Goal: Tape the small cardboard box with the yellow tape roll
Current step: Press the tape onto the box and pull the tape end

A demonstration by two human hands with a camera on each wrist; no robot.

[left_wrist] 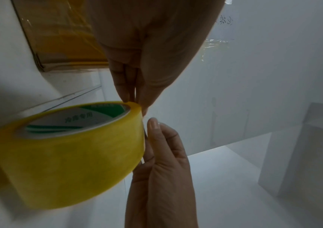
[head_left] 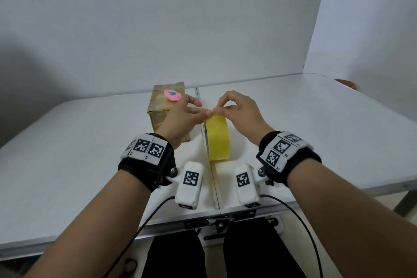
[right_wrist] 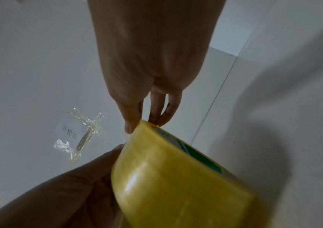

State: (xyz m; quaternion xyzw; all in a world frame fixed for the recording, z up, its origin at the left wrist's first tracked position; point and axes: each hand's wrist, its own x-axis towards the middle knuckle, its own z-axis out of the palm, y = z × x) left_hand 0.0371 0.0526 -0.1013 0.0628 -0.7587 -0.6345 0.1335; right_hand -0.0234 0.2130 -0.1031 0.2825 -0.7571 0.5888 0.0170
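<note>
The yellow tape roll [head_left: 218, 139] stands on its edge at the middle of the white table [head_left: 90, 153]. Both hands meet at its top. My left hand [head_left: 204, 111] pinches the roll's rim, as the left wrist view shows [left_wrist: 135, 101]. From the other side, my right hand [head_left: 217, 109] pinches the outer tape layer with thumb and forefinger; its fingertips sit on the rim in the right wrist view [right_wrist: 143, 125]. Whether a loose tape end is lifted, I cannot tell. The small cardboard box [head_left: 159, 108] lies behind my left hand, partly hidden by it.
A small pink cutter [head_left: 172, 95] lies on top of the box. A white wall stands just behind the table, with crumpled clear tape [right_wrist: 82, 134] stuck to it. A brown object [head_left: 346, 83] peeks out past the table's far right corner.
</note>
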